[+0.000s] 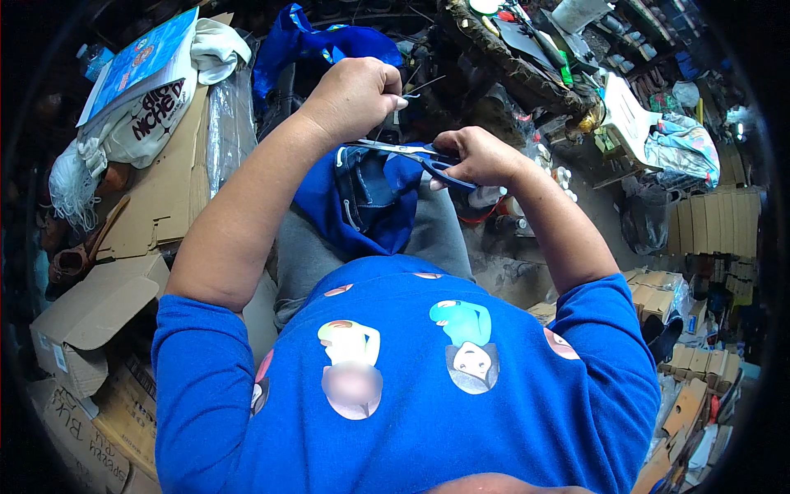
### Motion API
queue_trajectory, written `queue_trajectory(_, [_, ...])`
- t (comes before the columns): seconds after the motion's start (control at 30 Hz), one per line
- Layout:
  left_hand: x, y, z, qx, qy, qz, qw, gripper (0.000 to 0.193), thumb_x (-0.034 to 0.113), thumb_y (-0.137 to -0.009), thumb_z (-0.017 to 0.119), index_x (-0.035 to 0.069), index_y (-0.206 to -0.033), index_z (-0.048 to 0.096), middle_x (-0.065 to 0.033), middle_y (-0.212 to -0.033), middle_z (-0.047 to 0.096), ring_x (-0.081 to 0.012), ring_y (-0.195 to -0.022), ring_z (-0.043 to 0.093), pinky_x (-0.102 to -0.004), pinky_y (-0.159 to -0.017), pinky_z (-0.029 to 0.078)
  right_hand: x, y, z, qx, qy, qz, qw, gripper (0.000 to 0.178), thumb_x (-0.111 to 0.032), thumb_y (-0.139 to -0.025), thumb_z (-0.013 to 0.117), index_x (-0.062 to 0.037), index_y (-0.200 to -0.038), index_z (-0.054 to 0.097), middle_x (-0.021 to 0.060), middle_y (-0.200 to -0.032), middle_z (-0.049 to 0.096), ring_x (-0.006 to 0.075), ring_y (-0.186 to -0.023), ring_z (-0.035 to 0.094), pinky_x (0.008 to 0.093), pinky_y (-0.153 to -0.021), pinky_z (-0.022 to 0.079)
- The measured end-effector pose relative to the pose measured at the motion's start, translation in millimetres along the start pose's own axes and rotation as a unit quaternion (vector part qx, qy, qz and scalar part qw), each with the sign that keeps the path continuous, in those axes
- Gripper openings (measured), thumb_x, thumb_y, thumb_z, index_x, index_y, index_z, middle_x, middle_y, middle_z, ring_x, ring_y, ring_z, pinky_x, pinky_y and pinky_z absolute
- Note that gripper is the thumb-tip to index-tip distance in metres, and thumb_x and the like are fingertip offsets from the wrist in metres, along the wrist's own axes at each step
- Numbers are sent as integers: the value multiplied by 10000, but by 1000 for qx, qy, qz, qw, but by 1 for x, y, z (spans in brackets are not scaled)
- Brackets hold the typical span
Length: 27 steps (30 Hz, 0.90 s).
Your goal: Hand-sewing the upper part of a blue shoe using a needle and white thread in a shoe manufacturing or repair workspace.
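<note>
My left hand (pixel 358 97) is raised above my lap, thumb and fingers pinched on a thin pale thread (pixel 414 95). A slim needle-like piece (pixel 429 83) sticks out beside those fingertips. My right hand (pixel 481 156) grips a pair of scissors (pixel 448 171) by dark blue handles. Their metal blades point left, just below my left hand; whether the thread lies between them cannot be made out. Under the blades, a dark navy shoe (pixel 374 188) with white lacing rests in blue cloth (pixel 317 196) across my lap. Part of the shoe is hidden in shadow and folds.
At left, flattened cardboard (pixel 169 202) bears a pale cloth bag (pixel 140 123), a blue-covered book (pixel 140 62) and white yarn (pixel 76 185). An open carton (pixel 103 317) sits nearer. A cluttered worktable (pixel 527 70) stands far right, with a white chair (pixel 625 115) beyond and stacked cardboard (pixel 716 222) nearer.
</note>
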<state>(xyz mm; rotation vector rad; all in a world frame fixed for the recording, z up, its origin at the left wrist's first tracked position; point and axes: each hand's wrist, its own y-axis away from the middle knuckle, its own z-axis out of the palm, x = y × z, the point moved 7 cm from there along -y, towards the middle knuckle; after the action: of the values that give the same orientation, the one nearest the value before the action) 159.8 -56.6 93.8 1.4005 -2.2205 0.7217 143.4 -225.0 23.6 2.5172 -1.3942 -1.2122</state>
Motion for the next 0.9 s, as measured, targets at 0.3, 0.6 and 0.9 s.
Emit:
queue_trajectory(0.3, [-48, 10, -99, 199, 278, 14, 940, 136, 139, -945, 584, 21, -1008, 602, -37, -919, 613, -91, -749, 577, -234, -658, 468, 23, 7, -44, 140, -63, 53, 987, 398, -205, -716, 823, 1, -1011, 654, 19, -826, 656, 71, -769, 571, 251, -692, 482])
queue_trajectory(0.6, [-192, 220, -210, 183, -249, -317, 896, 225, 217, -841, 684, 11, -915, 630, -151, -790, 664, -258, -719, 632, -357, -695, 483, 111, 30, -204, 344, 96, 159, 920, 552, -477, -786, 661, 4, -1057, 658, 129, -845, 684, 174, -790, 646, 278, -721, 483])
queue_trajectory(0.9, [-267, 256, -178, 70, -326, -476, 814, 252, 275, -861, 630, 50, -960, 687, -231, -976, 657, -399, -946, 628, -455, -785, 487, 136, -5, -242, 277, 273, 278, 878, 487, -531, -771, 622, -57, -814, 729, 99, -721, 700, 218, -731, 688, 344, -732, 521])
